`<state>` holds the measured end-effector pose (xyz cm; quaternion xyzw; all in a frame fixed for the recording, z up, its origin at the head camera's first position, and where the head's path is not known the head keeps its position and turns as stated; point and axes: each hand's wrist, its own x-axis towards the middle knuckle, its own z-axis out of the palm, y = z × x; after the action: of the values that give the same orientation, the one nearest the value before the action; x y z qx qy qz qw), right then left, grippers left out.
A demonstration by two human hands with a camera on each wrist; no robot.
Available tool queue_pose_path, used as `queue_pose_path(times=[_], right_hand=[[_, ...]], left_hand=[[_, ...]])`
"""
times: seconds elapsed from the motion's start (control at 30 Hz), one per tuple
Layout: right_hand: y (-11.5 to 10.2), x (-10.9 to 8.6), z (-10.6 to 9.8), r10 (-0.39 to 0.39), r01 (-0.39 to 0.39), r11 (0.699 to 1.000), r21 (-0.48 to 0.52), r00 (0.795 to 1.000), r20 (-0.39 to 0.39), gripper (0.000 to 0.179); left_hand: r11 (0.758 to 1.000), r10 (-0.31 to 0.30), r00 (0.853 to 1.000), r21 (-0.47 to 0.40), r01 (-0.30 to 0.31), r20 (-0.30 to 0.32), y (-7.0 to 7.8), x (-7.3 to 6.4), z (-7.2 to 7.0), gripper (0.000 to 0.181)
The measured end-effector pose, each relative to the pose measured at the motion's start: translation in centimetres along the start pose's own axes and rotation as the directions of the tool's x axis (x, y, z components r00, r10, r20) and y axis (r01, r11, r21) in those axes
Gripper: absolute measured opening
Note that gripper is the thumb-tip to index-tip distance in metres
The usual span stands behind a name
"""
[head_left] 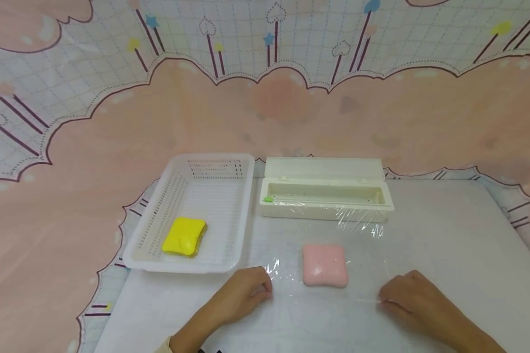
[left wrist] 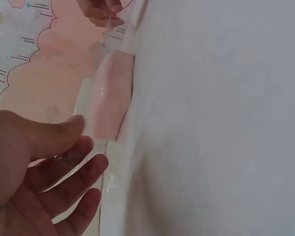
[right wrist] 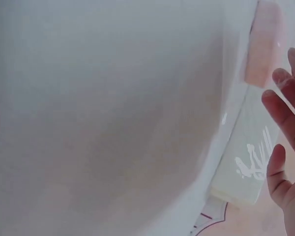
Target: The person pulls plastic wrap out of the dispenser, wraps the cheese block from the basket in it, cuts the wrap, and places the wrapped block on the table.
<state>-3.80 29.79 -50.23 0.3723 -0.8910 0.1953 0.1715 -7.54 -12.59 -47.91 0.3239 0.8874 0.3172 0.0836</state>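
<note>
Pinching near edge of clear film (head_left: 365,268): fingers (head_left: 260,278) of left hand (head_left: 244,295), right hand (head_left: 417,304); gaps flank pink block (head_left: 325,265).

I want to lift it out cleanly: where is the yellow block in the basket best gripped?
Probably from above, through the open top of the white basket, since its walls rise around the yellow block. Pinch the block's left and right sides near their middles: the right side looks curved inward, with bare basket floor beside it for a finger or thumb.
</note>
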Motion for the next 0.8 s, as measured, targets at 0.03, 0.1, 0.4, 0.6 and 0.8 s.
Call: queue_pose_path(times=[0.03, 0.1, 0.4, 0.6, 0.8], right_hand=[[0.1, 0.1, -0.1, -0.001, 0.001, 1.0, 0.0, 1.0, -0.013, 0.016], [0.3, 0.1, -0.3, 0.015, -0.015, 1.0, -0.009, 1.0, -0.02, 0.015], [0.7, 0.8, -0.4, 0.197, -0.194, 0.98, -0.054, 0.979, 0.06, 0.031], [1.0, 2.2, 0.3, 0.355, -0.359, 0.933, -0.003, 0.922, 0.153, 0.017], [1.3, 3.3, 0.9, 0.466, -0.5, 0.86, 0.107, 0.852, 0.237, 0.004]], left_hand=[[1.0, -0.021, 1.0, -0.02, 0.02, -0.017, 0.0, 0.0, 0.1, 0.015], [0.997, -0.058, 0.997, -0.058, 0.055, -0.047, 0.0, 0.1, 0.3, 0.012], [0.986, -0.146, 0.972, -0.101, 0.129, -0.182, -0.5, 1.3, 1.1, 0.007], [0.963, -0.247, 0.949, -0.16, 0.217, -0.196, -0.9, 2.5, 1.4, 0.012], [0.946, -0.289, 0.938, -0.207, 0.25, -0.189, -1.3, 3.8, 1.9, 0.013]])
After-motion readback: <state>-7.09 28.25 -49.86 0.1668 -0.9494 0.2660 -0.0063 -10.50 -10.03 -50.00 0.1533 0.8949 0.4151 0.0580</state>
